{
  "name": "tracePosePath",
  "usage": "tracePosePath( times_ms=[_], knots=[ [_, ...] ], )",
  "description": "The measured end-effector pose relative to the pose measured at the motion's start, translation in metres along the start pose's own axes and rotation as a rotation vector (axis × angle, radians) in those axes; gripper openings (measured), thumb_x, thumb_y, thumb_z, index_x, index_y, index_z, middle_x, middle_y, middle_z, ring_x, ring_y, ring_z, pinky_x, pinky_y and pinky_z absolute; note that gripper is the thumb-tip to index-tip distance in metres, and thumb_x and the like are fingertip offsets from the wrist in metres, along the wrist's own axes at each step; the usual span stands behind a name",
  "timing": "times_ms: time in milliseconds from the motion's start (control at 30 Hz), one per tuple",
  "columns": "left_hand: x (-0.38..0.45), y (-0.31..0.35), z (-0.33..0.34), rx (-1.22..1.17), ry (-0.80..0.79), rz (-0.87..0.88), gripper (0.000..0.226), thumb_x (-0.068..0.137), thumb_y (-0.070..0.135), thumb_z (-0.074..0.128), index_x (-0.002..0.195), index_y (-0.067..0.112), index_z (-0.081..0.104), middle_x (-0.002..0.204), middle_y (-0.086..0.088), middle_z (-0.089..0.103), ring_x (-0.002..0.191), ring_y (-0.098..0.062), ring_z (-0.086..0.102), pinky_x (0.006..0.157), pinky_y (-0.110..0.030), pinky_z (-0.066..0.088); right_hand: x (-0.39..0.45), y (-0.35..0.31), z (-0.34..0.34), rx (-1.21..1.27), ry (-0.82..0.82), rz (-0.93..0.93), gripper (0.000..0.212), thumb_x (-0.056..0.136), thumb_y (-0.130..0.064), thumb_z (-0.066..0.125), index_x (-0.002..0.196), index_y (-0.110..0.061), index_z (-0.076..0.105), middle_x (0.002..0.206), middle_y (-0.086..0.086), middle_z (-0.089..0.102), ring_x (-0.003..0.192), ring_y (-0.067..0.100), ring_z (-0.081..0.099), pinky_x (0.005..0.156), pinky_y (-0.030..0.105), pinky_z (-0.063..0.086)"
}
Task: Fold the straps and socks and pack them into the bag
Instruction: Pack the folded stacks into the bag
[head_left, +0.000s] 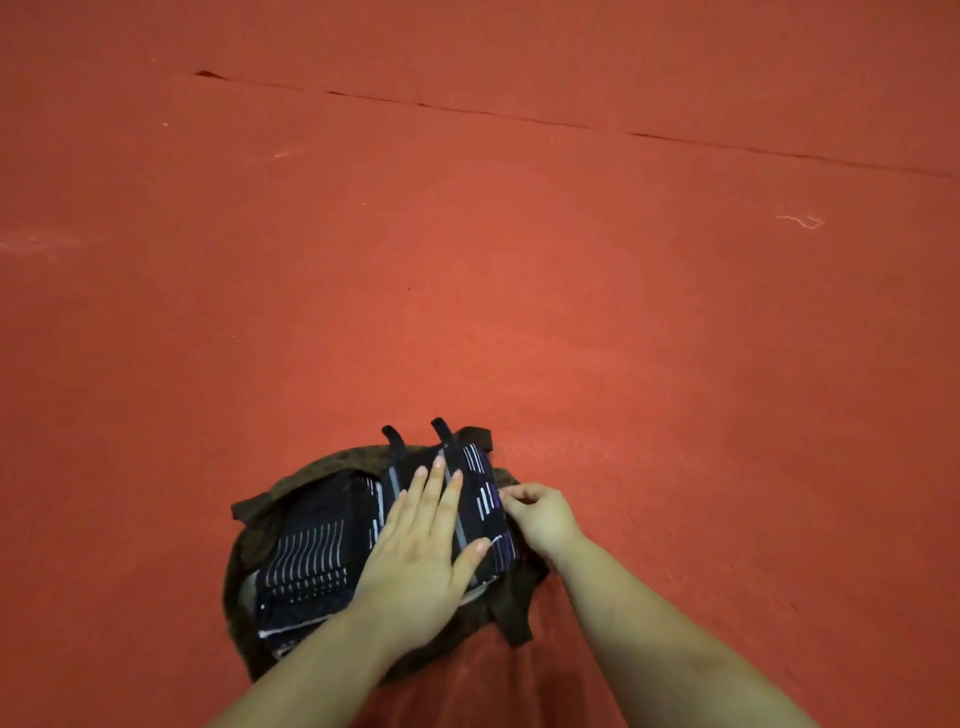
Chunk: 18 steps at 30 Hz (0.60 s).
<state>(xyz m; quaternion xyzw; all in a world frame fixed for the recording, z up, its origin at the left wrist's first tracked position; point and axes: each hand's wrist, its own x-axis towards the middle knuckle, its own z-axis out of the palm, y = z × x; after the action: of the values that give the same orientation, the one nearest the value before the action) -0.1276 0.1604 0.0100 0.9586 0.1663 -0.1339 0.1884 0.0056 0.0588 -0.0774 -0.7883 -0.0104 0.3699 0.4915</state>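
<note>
I'm pressing my flat, spread left hand on folded straps w/ socks in the bag at lower center, right hand pinching its edge; packing's nearly done.

No readable text, labels, brands or numbers anywhere. Folded dark fabric in bag carries only white stripe and dash pattern, no letters.

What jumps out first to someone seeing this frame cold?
The vast red floor, bare but for a dark brown bag at bottom centre, stuffed with folded dark striped straps and socks. The left hand presses flat on the bundle, while the right hand pinches at its right edge. A pale thread lies far right.
</note>
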Motion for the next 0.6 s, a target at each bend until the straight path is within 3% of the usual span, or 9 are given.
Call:
tracePosePath(
  times_ms=[100,267,333,467,600],
  knots=[
    [-0.001,0.000,-0.001,-0.001,0.001,0.000,0.100,0.048,0.079,-0.038,0.134,0.029,-0.032,0.141,0.014,-0.044,0.124,-0.001,-0.046,0.093,-0.014,-0.034,0.001,0.000,0.001,0.012,-0.065,0.022,0.019,0.090,-0.029,0.063,0.104,-0.018,0.068,0.102,0.002,0.070,0.095,0.017,0.066,0.092,0.031,0.051],
    [0.000,0.001,-0.002,0.010,-0.011,-0.001,0.101,0.047,0.080,-0.038,0.134,0.028,-0.032,0.137,0.016,-0.047,0.119,0.002,-0.049,0.092,-0.013,-0.035,0.008,-0.005,0.004,0.105,-0.048,0.016,0.008,0.089,-0.033,0.063,0.085,-0.030,0.070,0.093,-0.002,0.074,0.090,0.015,0.069,0.091,0.037,0.053],
    [0.000,0.002,-0.005,0.007,-0.019,-0.007,0.100,0.051,0.080,-0.034,0.136,0.028,-0.031,0.135,0.018,-0.047,0.117,0.004,-0.050,0.090,-0.012,-0.035,0.011,-0.017,0.004,0.184,-0.087,0.031,0.008,0.092,-0.030,0.061,0.089,-0.027,0.068,0.088,-0.001,0.073,0.084,0.014,0.068,0.081,0.030,0.055],
    [-0.001,0.006,-0.011,0.000,-0.010,-0.005,0.089,0.072,0.079,-0.005,0.144,0.030,-0.023,0.140,0.017,-0.041,0.120,0.005,-0.046,0.090,-0.011,-0.033,0.018,-0.033,0.006,0.179,-0.102,0.048,0.015,0.094,-0.023,0.059,0.082,-0.017,0.067,0.075,0.004,0.069,0.063,0.014,0.064,0.055,0.023,0.051],
    [-0.002,0.007,-0.013,-0.048,-0.005,-0.021,0.068,0.099,0.053,0.021,0.148,0.028,-0.018,0.142,0.016,-0.038,0.129,0.001,-0.036,0.096,-0.016,-0.027,0.021,-0.036,0.004,0.167,-0.097,0.093,0.024,0.097,-0.019,0.053,0.074,-0.013,0.057,0.058,0.002,0.057,0.038,0.009,0.054,0.034,0.019,0.040]
  ],
)
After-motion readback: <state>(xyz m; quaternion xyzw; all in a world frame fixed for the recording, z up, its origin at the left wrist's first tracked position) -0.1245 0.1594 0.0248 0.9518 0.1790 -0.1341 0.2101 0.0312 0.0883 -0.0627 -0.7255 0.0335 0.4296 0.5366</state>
